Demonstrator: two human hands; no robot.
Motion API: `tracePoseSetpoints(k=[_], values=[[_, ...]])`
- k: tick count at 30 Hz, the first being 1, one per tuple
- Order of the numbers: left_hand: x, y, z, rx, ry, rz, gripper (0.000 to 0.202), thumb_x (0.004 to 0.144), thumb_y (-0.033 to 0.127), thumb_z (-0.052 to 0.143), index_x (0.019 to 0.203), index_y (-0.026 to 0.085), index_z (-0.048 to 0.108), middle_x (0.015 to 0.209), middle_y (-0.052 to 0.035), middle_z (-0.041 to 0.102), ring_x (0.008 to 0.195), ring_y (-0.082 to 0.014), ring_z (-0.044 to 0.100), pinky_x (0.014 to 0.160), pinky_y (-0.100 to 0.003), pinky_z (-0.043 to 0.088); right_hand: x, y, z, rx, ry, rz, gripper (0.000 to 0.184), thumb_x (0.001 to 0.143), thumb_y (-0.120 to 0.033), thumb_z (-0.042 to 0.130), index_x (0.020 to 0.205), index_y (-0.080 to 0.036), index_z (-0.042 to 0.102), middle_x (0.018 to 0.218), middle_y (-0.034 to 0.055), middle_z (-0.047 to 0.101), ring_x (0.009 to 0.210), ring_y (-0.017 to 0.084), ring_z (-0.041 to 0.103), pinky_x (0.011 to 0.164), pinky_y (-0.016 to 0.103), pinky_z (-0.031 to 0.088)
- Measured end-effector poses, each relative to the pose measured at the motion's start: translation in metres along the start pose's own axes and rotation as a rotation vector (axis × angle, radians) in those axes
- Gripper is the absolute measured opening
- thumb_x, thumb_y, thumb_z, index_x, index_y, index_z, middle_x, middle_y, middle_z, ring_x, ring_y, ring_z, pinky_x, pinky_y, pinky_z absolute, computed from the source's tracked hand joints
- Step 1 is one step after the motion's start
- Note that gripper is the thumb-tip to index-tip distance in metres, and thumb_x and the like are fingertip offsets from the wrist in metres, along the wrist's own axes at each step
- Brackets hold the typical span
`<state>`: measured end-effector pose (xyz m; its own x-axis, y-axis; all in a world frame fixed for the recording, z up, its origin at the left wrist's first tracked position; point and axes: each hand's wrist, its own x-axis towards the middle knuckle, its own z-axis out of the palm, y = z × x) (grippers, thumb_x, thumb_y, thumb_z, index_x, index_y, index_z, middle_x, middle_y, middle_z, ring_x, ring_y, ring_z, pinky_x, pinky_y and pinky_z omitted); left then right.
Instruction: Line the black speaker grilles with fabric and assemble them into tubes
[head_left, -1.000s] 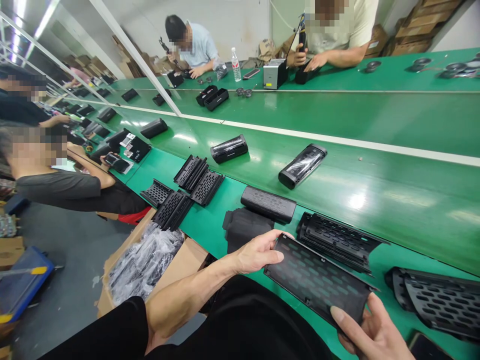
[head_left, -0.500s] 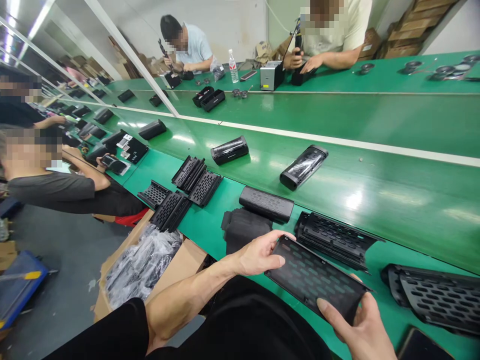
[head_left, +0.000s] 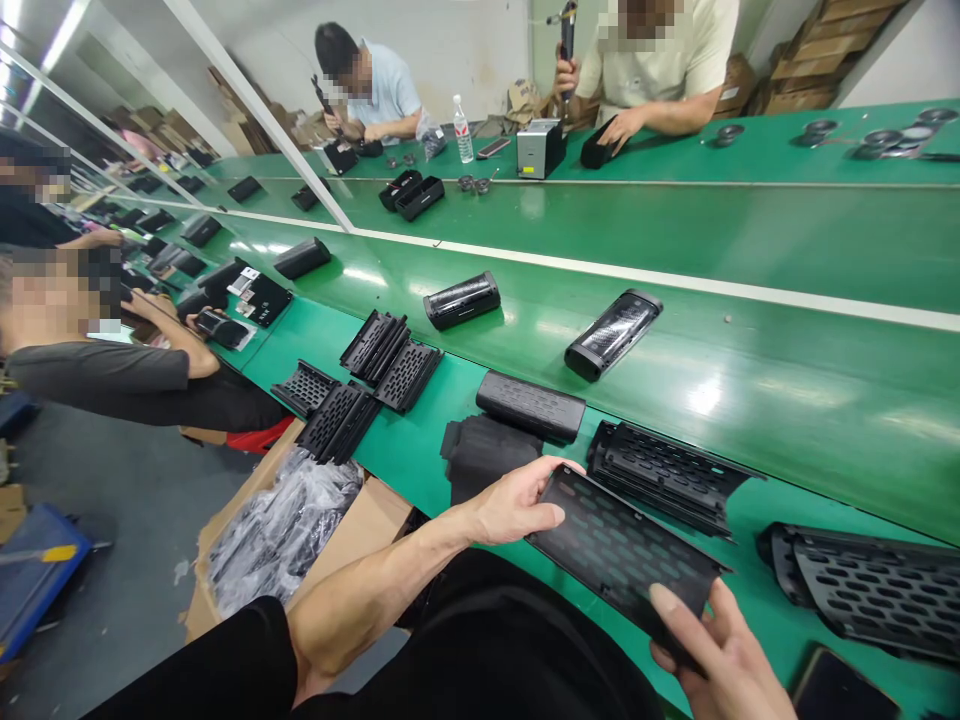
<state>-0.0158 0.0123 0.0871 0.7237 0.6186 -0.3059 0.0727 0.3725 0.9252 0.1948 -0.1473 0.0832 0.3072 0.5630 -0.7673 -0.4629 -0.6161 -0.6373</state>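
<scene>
Two hands on one part in the head view: the left hand (head_left: pixel 517 510) pinches the near-left end of a black perforated panel (head_left: pixel 622 550), thumb on top and fingers (head_left: pixel 559 468) curled over the far edge, while the right hand (head_left: pixel 724 655) grasps the opposite end, thumb laid flat on the upper face. The panel is lifted just above the front edge of the green desk (head_left: pixel 420 450), close to the person's lap. Its long axis runs from upper left down to lower right, straight from one hand to the other, so each hand has an end and neither is nearer the middle. Just beyond it lies a stack of perforated shells (head_left: pixel 667 478), and farther right another grille (head_left: pixel 877 590). Behind the left hand sit a dark folded pile (head_left: pixel 484 450) and a black speaker body (head_left: pixel 531 405). A carton of bagged parts (head_left: pixel 285 530) stands by the left elbow. Co-workers sit along both sides.
</scene>
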Motion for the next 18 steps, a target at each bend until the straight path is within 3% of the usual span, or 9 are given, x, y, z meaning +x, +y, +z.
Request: tracePoseSetpoints(k=[3, 6, 9, 12, 14, 18], values=[[0.001, -0.005, -0.003, -0.057, 0.000, -0.003, 0.056, 0.084, 0.023, 0.073, 0.138, 0.021, 0.057, 0.106, -0.0033, 0.058, 0.090, -0.0154, 0.050, 0.083, -0.026, 0.041, 0.000, -0.004, -0.010, 0.165, 0.075, 0.160, 0.090, 0.065, -0.058, 0.092, 0.144, -0.036, 0.055, 0.140, 0.0037, 0.064, 0.126, 0.031, 0.061, 0.070, 0.030, 0.061], [0.003, -0.009, -0.004, -0.124, -0.009, -0.012, 0.057, 0.085, 0.028, 0.076, 0.138, 0.021, 0.057, 0.105, -0.0034, 0.059, 0.087, -0.0147, 0.050, 0.080, -0.025, 0.042, 0.002, -0.004, -0.017, 0.176, 0.027, 0.147, 0.081, 0.067, -0.055, 0.092, 0.139, -0.037, 0.058, 0.138, 0.0022, 0.064, 0.126, 0.029, 0.059, 0.077, 0.030, 0.062], [0.004, -0.009, -0.004, -0.148, 0.000, -0.013, 0.057, 0.084, 0.030, 0.077, 0.137, 0.021, 0.058, 0.104, -0.0031, 0.060, 0.086, -0.0144, 0.051, 0.080, -0.025, 0.042, 0.001, -0.002, -0.018, 0.105, -0.108, 0.069, 0.069, 0.070, -0.052, 0.091, 0.131, -0.036, 0.061, 0.130, 0.0002, 0.064, 0.100, 0.020, 0.062, 0.077, 0.027, 0.060], [0.005, -0.009, -0.003, -0.173, 0.006, -0.006, 0.057, 0.083, 0.031, 0.079, 0.136, 0.021, 0.060, 0.106, -0.0032, 0.060, 0.091, -0.0157, 0.052, 0.082, -0.025, 0.042, -0.001, -0.001, -0.016, 0.038, -0.154, -0.021, 0.057, 0.074, -0.050, 0.089, 0.120, -0.032, 0.062, 0.103, -0.0020, 0.062, 0.071, 0.012, 0.046, 0.058, 0.022, 0.050], [0.005, -0.009, -0.003, -0.192, 0.003, -0.008, 0.057, 0.083, 0.031, 0.079, 0.136, 0.021, 0.060, 0.106, -0.0032, 0.060, 0.092, -0.0160, 0.053, 0.082, -0.025, 0.043, 0.000, 0.001, -0.015, 0.004, -0.161, -0.066, 0.052, 0.076, -0.050, 0.087, 0.115, -0.029, 0.061, 0.089, -0.0031, 0.056, 0.066, 0.011, 0.038, 0.053, 0.022, 0.043], [0.006, -0.011, -0.003, -0.202, 0.002, -0.023, 0.057, 0.083, 0.028, 0.080, 0.136, 0.021, 0.060, 0.104, -0.0026, 0.061, 0.089, -0.0147, 0.053, 0.081, -0.025, 0.043, 0.004, 0.005, -0.016, -0.046, -0.188, -0.083, 0.053, 0.076, -0.051, 0.087, 0.114, -0.027, 0.060, 0.086, -0.0030, 0.055, 0.064, 0.012, 0.037, 0.052, 0.024, 0.042]])
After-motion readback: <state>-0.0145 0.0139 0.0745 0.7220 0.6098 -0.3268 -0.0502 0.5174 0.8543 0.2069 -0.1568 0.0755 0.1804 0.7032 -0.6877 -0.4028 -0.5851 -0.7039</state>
